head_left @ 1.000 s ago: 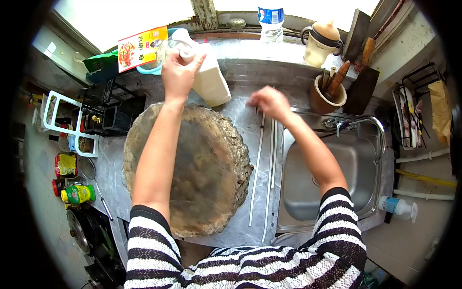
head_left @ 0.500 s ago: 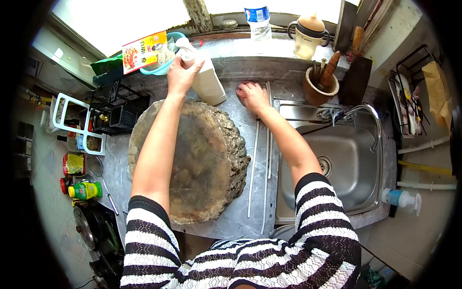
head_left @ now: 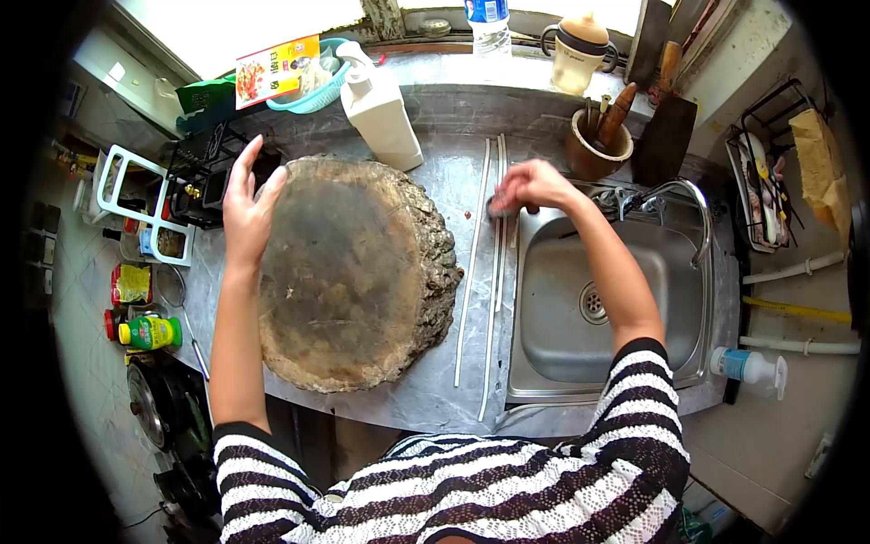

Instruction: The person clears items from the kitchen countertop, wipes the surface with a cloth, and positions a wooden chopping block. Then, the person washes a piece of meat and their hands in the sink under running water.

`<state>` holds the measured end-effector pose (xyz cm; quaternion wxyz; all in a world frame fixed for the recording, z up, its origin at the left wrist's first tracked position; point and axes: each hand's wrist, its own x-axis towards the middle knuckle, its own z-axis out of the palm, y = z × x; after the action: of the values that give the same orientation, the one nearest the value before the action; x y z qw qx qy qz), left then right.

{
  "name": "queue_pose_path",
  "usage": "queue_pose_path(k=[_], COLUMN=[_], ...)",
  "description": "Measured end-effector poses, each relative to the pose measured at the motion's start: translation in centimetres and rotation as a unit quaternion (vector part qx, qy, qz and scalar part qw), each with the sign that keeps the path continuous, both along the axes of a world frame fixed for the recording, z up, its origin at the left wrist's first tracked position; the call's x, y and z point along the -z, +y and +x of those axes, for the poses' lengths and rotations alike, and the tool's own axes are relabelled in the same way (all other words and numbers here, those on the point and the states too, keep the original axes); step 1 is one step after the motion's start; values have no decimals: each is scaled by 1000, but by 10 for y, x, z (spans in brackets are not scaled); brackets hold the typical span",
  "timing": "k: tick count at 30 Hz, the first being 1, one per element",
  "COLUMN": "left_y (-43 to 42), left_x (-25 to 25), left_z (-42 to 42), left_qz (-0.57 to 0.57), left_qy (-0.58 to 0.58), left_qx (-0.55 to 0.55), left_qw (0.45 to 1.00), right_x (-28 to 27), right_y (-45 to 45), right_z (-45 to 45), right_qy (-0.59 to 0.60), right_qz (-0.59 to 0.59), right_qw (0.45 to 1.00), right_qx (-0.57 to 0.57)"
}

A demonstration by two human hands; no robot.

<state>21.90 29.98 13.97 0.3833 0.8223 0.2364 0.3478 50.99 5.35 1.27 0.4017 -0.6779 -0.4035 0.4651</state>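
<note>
My left hand (head_left: 246, 213) is open, fingers apart and raised, above the left edge of a thick round wooden chopping block (head_left: 349, 272) with rough bark on its side. My right hand (head_left: 535, 187) is at the upper left corner of the steel sink (head_left: 616, 299), its fingers curled round a small dark thing (head_left: 493, 210) that is mostly hidden. Long thin white strips (head_left: 472, 272) lie on the counter between block and sink, some passing just under the right hand. A white pump bottle (head_left: 382, 122) stands upright behind the block, touched by neither hand.
Behind are a light blue basket (head_left: 313, 95) with a food packet (head_left: 270, 74), a water bottle (head_left: 490, 32) and a baby bottle (head_left: 577, 56). A brown pot (head_left: 594, 156) of utensils stands beside a cleaver (head_left: 666, 140). The faucet (head_left: 702, 213) arches over the sink.
My left hand has let go of the pump bottle and moved left and down. The right hand has moved right, towards the sink, taking the dark thing along.
</note>
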Motion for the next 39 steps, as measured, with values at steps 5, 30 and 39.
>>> queue_pose_path(k=[5,30,39], left_y=[-15,-115,-144], left_x=[17,31,56], left_z=[-27,-69,-101], left_qz=[-101,-124,-160], left_qy=[-3,35,24], left_qx=[22,-48,-83], left_qw=[995,990,983], right_x=[55,50,38], right_y=[62,3,-39], right_z=[11,-18,-101], right_qy=[-170,-322,-385], right_qz=[84,124,122], right_qw=[963,931,904], right_qx=[190,122,-142])
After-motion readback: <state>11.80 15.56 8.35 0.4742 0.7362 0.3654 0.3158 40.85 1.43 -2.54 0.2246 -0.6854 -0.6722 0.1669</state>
